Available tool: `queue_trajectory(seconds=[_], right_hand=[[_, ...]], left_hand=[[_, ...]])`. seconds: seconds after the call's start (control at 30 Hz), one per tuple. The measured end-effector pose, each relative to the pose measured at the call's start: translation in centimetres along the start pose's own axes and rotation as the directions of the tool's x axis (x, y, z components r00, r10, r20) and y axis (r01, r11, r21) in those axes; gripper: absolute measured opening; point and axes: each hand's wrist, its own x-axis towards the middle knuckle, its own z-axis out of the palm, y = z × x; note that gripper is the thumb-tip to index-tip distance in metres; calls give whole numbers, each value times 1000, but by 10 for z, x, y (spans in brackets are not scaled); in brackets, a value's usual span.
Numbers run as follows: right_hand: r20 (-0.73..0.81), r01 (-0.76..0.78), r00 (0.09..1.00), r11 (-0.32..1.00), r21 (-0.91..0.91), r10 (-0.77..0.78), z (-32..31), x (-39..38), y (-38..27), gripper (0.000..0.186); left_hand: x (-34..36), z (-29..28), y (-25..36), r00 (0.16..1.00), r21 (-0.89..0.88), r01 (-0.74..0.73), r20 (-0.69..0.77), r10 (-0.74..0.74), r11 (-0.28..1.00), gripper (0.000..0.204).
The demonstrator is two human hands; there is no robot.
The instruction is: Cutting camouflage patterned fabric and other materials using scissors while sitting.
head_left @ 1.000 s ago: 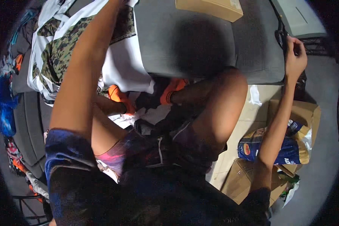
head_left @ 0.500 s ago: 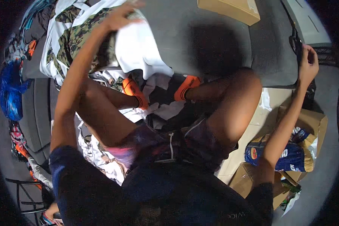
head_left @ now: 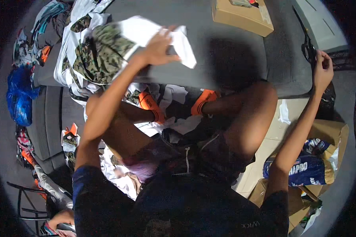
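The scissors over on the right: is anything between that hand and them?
Nothing visible. The right hand is already at the black scissors lying on the grey sofa, fingers right beside the handles. Whether it actually grips them I cannot tell. The left hand holds a white garment.

Seating: a grey upholstered sofa fills the upper middle, its cushions running to the left edge.
Floor: pale tiles show at lower right.
Furniture: a black metal chair frame stands at lower left.
Light: dim, with a dark shadow on the sofa seat.
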Motion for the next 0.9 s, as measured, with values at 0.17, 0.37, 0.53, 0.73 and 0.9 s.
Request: queue_trajectory(seconds=[0.17,0.37,0.53,0.73,0.9], right_hand=[[12,79,997,991,110,-81,3,2,2,22],[65,72,995,986,148,-82,-8,4,4,17],[-276,196,952,958,209,-134,-7,-48,-64,14],[562,126,760,922,367,-328,105,-151,-116,37],[587,308,555,801,513,-589,153,-139,-113,28]], left_hand=[[107,38,123,940,-115,-203,-303,160,972,49],[162,24,229,694,-679,-516,-689,-210,522,43],[90,-9,145,644,-384,-559,-760,93,735,38],[-61,-92,10,965,-184,-6,-259,-42,983,63],[-94,-58,45,988,-23,-56,-142,53,998,60]])
